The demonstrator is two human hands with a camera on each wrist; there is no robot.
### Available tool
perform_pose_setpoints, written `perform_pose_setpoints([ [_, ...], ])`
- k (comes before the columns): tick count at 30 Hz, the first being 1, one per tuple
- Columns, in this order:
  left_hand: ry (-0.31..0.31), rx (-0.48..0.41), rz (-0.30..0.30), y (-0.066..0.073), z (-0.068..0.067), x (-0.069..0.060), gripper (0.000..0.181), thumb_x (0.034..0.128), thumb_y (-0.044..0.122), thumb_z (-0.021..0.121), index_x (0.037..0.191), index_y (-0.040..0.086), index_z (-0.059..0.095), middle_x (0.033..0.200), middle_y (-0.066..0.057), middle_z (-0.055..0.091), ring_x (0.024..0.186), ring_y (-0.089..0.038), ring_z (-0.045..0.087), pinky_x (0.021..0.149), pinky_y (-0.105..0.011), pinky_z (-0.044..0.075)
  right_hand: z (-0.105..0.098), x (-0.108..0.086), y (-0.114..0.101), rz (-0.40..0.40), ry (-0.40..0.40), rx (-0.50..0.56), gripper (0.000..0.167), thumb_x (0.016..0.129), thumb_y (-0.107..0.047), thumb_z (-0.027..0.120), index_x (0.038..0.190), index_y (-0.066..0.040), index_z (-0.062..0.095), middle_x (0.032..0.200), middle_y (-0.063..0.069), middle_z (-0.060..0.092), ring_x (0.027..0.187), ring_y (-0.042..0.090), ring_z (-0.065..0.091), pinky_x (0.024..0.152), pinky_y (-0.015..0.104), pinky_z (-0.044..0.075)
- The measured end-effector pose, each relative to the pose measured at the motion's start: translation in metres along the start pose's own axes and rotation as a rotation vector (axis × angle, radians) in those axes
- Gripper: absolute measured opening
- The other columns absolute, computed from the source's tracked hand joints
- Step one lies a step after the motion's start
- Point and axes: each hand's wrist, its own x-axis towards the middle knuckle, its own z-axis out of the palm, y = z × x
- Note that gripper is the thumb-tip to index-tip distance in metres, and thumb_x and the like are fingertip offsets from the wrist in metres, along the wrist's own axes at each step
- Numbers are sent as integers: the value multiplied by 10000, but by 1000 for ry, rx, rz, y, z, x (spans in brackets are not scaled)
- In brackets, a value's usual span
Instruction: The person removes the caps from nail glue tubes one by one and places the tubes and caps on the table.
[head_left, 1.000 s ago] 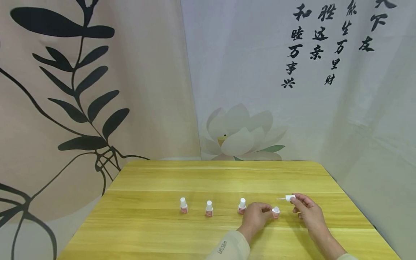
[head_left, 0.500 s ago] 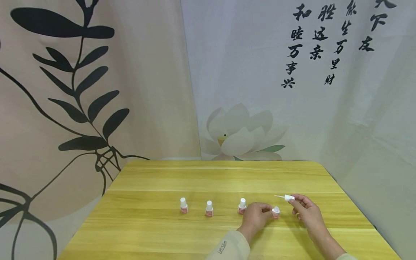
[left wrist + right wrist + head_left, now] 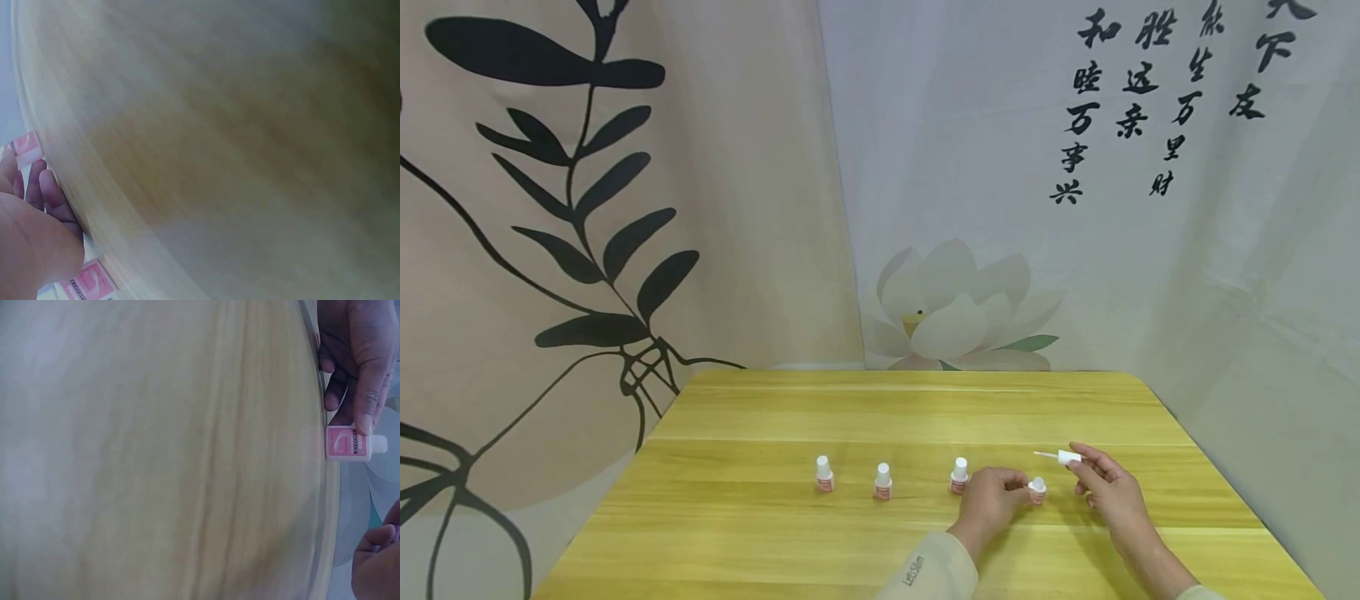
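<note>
My left hand [image 3: 992,502] steadies a small white bottle with a pink label [image 3: 1037,492] upright on the table, its thumb and fingers at the bottle's sides. In the right wrist view, that bottle [image 3: 349,444] has a bare white neck, and the left thumb lies against it. My right hand [image 3: 1112,492] pinches a white brush cap [image 3: 1068,457] above and right of the bottle. The cap's thin stem points left, apart from the neck. Whether the stem's tip has bristles is too small to tell. In the right wrist view, the right hand [image 3: 378,559] shows only partly.
Several like bottles stand capped to the left: one bottle [image 3: 958,476] beside the left hand, another bottle [image 3: 883,482], and the leftmost bottle [image 3: 824,474]. All are on a yellow wood-grain table [image 3: 760,533]. A printed cloth [image 3: 760,208] hangs behind it.
The brush cap has tilted in my right hand, so its stem now points slightly upward and a little further left. The right forefinger has lifted a bit. The left hand and bottle stay put.
</note>
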Motion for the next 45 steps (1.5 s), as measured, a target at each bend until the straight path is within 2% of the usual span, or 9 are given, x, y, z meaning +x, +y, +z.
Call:
perform_pose_setpoints([
  [4,4,1,-1,0,0,0,91,793,247,825,863,212,780,838,157,716,784,8,606,765,-244,498,0,-1,0,0,8,-6,356,972,-322,659,1267,-125,628,931,-58,605,736,58,561,585,201,471],
  [13,7,-6,3,1,1,0,100,771,259,837,842,219,778,806,169,706,754,20,586,758,-236,479,0,-1,0,-5,-6,21,291,974,-295,659,1195,-111,624,924,-18,619,715,70,567,584,205,472],
  [18,10,-4,14,0,1,1,98,766,257,840,834,222,780,808,172,709,760,24,587,772,-236,475,0,0,0,3,-13,12,404,979,-318,648,1311,-99,573,942,-27,619,721,64,556,578,199,460],
  [22,12,-8,17,0,2,2,96,766,254,842,832,220,781,808,173,708,763,25,583,771,-233,474,0,1,0,9,-18,-9,539,986,-332,634,1417,-37,500,972,-35,641,735,54,551,585,193,461],
  [31,13,-9,26,0,2,1,95,766,253,844,828,213,783,797,167,710,751,30,580,756,-222,472,0,0,0,-5,-5,-13,389,989,-287,636,1309,-67,603,931,-47,625,733,63,556,583,199,469],
  [37,16,-7,13,0,2,1,101,761,255,847,827,218,779,788,173,703,738,29,573,747,-223,467,1,2,0,-3,0,-3,408,992,-221,633,1321,5,548,881,-70,578,715,72,559,564,206,462],
  [42,17,-7,10,-1,2,1,97,766,255,844,829,219,779,790,172,704,734,30,573,749,-227,465,2,2,0,-8,4,1,387,988,-209,638,1293,12,548,870,-70,570,711,74,562,564,210,462],
  [45,19,-4,11,-1,2,1,94,771,251,842,833,218,780,800,170,707,744,30,578,763,-234,471,2,2,0,-3,1,-18,435,996,-234,626,1348,0,523,900,-73,588,729,69,558,580,211,467],
])
